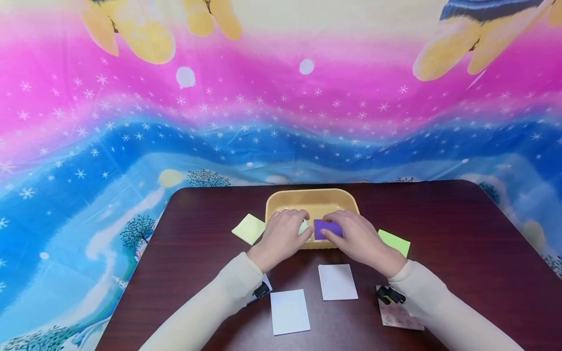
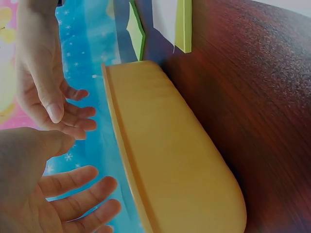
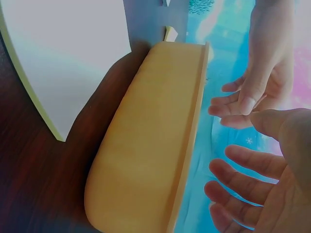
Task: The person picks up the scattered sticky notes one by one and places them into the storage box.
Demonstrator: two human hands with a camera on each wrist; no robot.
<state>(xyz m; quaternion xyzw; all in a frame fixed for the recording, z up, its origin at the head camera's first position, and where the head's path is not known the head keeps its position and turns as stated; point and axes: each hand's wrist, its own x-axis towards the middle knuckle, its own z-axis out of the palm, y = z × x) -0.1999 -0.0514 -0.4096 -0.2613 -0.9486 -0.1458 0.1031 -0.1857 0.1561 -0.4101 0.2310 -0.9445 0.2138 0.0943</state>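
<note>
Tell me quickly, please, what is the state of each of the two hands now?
Left hand: open, loosely bent, holding nothing.
Right hand: open, loosely bent, also holding nothing.

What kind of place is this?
Probably a staged indoor workspace: a dark wood-look table, a snowflake-printed cloth behind it, and a yellow tray standing on top.
</note>
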